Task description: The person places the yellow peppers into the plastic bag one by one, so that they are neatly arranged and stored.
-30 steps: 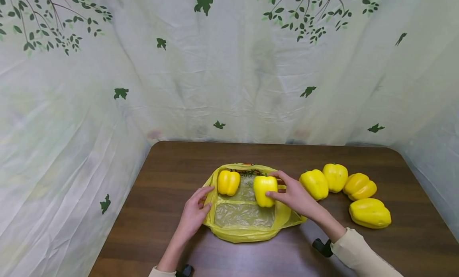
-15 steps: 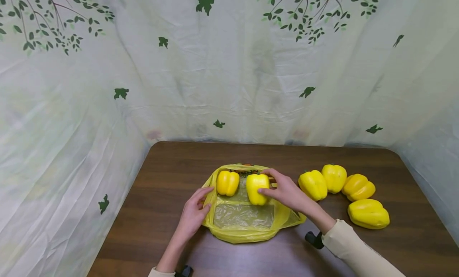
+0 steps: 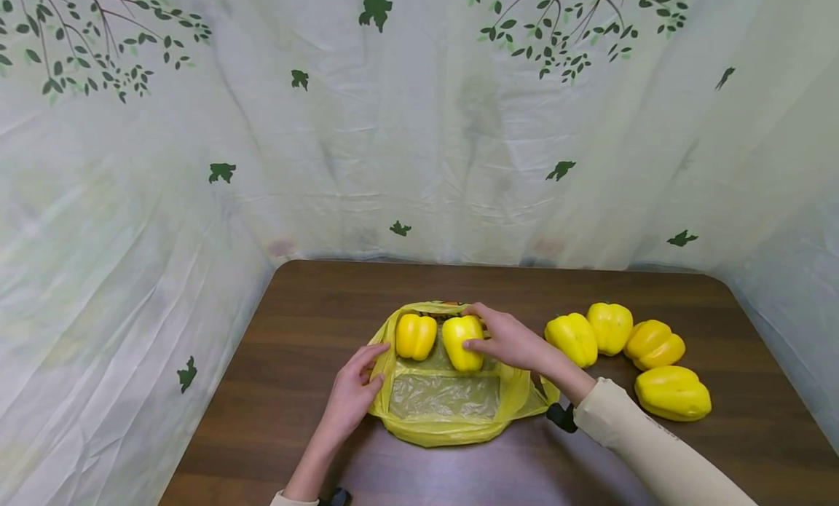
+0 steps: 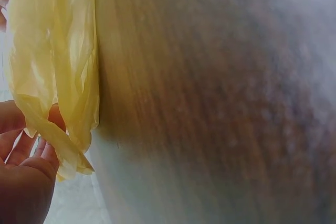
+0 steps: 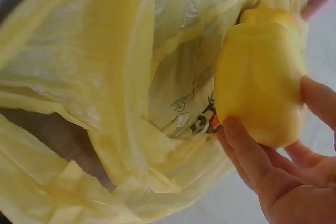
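Note:
A yellow plastic bag (image 3: 446, 429) lies on the table with its mouth spread wide. My right hand (image 3: 511, 340) grips a yellow bell pepper (image 3: 462, 344) over the bag's inside, thumb on one side and fingers on the other; the right wrist view shows this same pepper (image 5: 262, 82) between the fingertips. Just left of it, a second bell pepper (image 3: 416, 336) sits inside the bag. At the bag's left rim, my left hand (image 3: 354, 386) holds the plastic, and in the left wrist view a strip of the bag (image 4: 55, 135) passes between thumb and fingers.
Several more yellow bell peppers (image 3: 609, 328) lie in a curved group on the right of the brown wooden table (image 3: 314, 302). A pale curtain (image 3: 419, 127) with printed leaves hangs behind and beside the table.
My right hand has carried its bell pepper leftward over the bag, closer to the pepper inside. The left hand has stayed at the bag's left rim.

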`<state>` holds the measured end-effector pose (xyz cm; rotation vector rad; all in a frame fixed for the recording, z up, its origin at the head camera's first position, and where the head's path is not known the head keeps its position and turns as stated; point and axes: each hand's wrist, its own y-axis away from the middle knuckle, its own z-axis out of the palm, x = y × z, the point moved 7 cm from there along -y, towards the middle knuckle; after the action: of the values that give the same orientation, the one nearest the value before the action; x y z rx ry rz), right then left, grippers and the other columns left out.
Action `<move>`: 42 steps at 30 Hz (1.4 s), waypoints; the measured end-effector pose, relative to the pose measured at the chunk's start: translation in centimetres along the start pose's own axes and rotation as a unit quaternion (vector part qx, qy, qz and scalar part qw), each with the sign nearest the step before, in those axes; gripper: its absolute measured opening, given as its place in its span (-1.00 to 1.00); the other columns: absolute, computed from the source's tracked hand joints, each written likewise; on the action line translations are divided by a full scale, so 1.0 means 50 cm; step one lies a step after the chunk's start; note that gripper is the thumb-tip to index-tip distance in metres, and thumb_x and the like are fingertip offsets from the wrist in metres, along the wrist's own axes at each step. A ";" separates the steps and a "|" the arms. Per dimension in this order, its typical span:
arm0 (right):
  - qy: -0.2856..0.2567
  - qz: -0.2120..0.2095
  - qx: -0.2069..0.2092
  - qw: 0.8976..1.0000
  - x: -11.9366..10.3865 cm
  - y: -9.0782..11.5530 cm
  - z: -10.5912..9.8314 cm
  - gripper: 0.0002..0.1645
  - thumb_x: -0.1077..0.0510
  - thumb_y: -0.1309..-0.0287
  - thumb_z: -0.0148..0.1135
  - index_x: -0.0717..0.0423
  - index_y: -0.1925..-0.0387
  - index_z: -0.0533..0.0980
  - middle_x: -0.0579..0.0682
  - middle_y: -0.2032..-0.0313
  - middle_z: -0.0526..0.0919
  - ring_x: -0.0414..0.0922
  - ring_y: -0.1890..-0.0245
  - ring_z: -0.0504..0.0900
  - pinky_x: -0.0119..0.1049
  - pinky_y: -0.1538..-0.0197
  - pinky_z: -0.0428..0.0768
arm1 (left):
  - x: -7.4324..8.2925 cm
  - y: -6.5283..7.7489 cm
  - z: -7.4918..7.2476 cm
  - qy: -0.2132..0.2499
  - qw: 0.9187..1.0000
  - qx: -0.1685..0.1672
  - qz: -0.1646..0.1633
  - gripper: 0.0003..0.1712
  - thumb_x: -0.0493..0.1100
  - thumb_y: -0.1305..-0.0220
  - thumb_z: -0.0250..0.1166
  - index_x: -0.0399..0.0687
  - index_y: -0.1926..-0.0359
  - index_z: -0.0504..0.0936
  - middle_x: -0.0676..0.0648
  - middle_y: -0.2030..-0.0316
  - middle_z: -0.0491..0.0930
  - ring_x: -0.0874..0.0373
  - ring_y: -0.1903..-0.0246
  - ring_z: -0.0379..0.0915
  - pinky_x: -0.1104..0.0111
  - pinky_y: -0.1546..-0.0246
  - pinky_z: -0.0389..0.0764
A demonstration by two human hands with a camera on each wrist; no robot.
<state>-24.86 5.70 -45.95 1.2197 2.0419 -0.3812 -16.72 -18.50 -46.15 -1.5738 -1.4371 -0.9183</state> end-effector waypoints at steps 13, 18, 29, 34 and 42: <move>0.017 -0.008 0.011 1.000 -0.002 -0.040 0.018 -0.41 0.10 -0.20 0.36 0.14 -0.21 0.39 0.02 -0.02 0.58 -0.12 0.14 0.53 -0.15 0.04 0.51 | -0.006 0.000 -0.002 -0.007 1.000 0.000 0.001 -0.47 -0.62 -0.12 0.22 -0.33 -0.15 0.56 -0.25 -0.10 0.51 -0.14 0.12 0.47 0.08 0.09 0.57; 0.014 -0.010 0.021 1.000 -0.001 -0.046 0.022 -0.42 0.14 -0.20 0.36 0.19 -0.21 0.40 0.07 -0.08 0.56 -0.08 0.04 0.54 -0.12 -0.04 0.50 | -0.048 -0.010 0.003 -0.010 1.000 0.008 -0.001 -0.44 -0.62 -0.11 0.23 -0.26 -0.15 0.58 -0.19 -0.11 0.52 -0.09 0.12 0.46 0.10 0.09 0.57; 0.004 0.001 0.007 1.000 -0.003 -0.059 0.013 -0.41 0.14 -0.21 0.35 0.17 -0.24 0.40 0.10 -0.11 0.55 -0.03 0.04 0.53 -0.07 -0.06 0.49 | -0.079 -0.022 0.003 -0.012 1.000 0.008 0.023 -0.40 -0.59 -0.10 0.27 -0.10 -0.15 0.61 -0.08 -0.10 0.54 0.02 0.14 0.48 0.27 0.13 0.58; 0.003 0.017 -0.008 1.000 -0.001 -0.065 0.010 -0.41 0.12 -0.20 0.36 0.03 -0.25 0.42 0.05 -0.11 0.55 -0.07 0.13 0.54 -0.13 0.01 0.52 | -0.079 -0.024 0.003 -0.016 1.000 0.007 0.020 -0.39 -0.60 -0.08 0.28 -0.08 -0.14 0.62 -0.05 -0.09 0.54 0.02 0.16 0.47 0.30 0.15 0.58; -0.025 0.053 -0.021 0.998 0.006 -0.070 0.017 -0.45 0.10 -0.20 0.36 -0.04 -0.21 0.45 0.04 -0.07 0.55 -0.14 0.32 0.56 -0.24 0.20 0.56 | -0.085 -0.022 0.002 -0.015 1.000 0.003 0.008 -0.39 -0.60 -0.10 0.26 -0.08 -0.15 0.61 -0.06 -0.10 0.53 0.02 0.15 0.47 0.27 0.13 0.58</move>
<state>-27.58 3.66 -47.13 1.2747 1.9238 -0.3141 -18.22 -20.14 -49.94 -1.5985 -1.4442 -0.8847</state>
